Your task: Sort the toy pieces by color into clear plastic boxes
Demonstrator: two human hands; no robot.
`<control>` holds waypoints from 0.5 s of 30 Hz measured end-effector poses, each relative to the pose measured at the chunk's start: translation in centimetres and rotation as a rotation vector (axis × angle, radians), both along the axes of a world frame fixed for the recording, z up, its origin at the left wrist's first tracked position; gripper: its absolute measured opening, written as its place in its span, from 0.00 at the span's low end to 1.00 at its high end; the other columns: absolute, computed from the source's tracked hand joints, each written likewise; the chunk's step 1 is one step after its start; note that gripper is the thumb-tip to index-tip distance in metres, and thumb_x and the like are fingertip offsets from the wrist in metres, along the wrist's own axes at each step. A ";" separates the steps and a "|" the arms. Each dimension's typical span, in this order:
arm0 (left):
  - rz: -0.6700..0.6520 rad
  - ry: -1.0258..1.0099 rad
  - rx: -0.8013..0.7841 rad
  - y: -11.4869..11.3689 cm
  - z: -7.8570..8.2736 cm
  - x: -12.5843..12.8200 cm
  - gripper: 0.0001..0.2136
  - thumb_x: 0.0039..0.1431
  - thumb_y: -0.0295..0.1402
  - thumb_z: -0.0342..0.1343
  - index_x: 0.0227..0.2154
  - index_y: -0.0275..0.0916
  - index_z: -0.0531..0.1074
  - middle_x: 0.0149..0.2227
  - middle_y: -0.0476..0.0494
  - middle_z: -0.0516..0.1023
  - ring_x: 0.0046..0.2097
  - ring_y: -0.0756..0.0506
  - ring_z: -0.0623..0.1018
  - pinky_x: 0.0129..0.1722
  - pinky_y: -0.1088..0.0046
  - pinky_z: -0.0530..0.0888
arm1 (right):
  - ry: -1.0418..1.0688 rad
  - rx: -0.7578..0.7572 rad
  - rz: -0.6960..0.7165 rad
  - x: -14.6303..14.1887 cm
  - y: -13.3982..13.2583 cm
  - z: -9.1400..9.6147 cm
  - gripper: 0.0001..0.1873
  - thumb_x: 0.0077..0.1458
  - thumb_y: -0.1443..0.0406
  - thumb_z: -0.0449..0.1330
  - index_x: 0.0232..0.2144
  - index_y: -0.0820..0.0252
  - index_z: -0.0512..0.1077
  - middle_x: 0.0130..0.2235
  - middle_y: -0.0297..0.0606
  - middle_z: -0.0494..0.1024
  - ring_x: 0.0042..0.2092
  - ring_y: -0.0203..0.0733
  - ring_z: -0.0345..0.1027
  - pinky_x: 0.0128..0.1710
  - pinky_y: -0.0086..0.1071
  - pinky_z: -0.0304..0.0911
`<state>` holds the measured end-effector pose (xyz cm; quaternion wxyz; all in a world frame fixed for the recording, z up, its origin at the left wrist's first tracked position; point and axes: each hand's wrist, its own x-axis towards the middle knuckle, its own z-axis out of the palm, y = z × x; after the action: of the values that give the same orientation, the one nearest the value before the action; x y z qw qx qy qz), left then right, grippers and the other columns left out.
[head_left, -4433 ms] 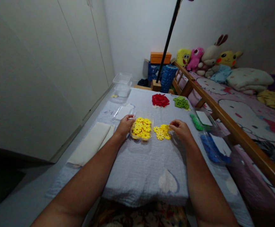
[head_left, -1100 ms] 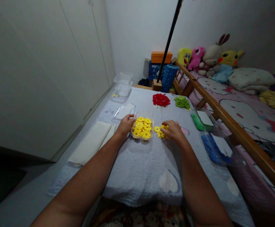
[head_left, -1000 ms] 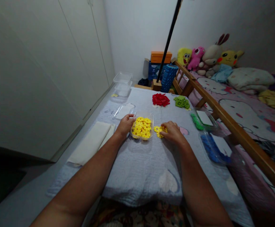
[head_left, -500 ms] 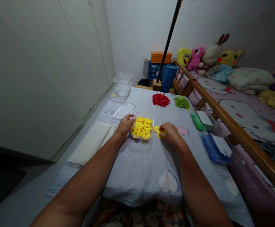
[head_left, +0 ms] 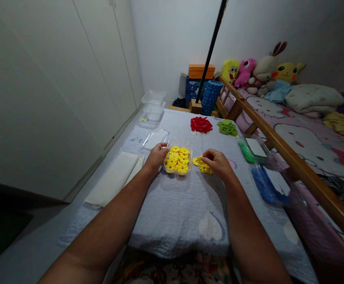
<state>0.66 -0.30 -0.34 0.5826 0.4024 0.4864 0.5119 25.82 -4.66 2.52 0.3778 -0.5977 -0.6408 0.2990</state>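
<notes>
A clear plastic box [head_left: 177,144] filled with yellow flower-shaped plastic pieces [head_left: 177,159] stands in the middle of the table. My left hand [head_left: 157,157] grips its left rim, thumb and fingers closed on the wall. To the right of the box lies a small heap of loose yellow flower pieces [head_left: 205,169]. My right hand [head_left: 217,162] is over this heap with thumb and forefinger pinched on a yellow flower piece [head_left: 198,161]; its fingertips partly cover the piece.
Red pieces [head_left: 201,125] and light green pieces [head_left: 227,127] lie in piles at the back. Boxes of green pieces [head_left: 247,153] and blue pieces [head_left: 266,185] stand right. A clear lid [head_left: 154,139], folded cream cloth [head_left: 112,179] and clear boxes [head_left: 154,97] are left. A wooden bed rail [head_left: 281,157] borders the table.
My right hand has lifted slightly and shifted right, uncovering more of the loose yellow pieces. My left hand and the box stay in place.
</notes>
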 end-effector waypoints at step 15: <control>-0.001 -0.014 0.003 -0.1 0.0 0.0 0.21 0.41 0.38 0.63 0.41 0.38 0.71 0.28 0.50 0.78 0.28 0.47 0.77 0.29 0.72 0.73 | -0.095 0.342 0.023 -5.3 -0.1 0.9 0.02 0.53 0.66 0.63 0.28 0.54 0.74 0.35 0.37 0.79 0.43 0.47 0.69 0.51 0.42 0.60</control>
<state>0.62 -0.37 -0.37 0.5856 0.4000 0.4812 0.5153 20.54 -4.78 3.39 0.4398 -0.5306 -0.7064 0.1614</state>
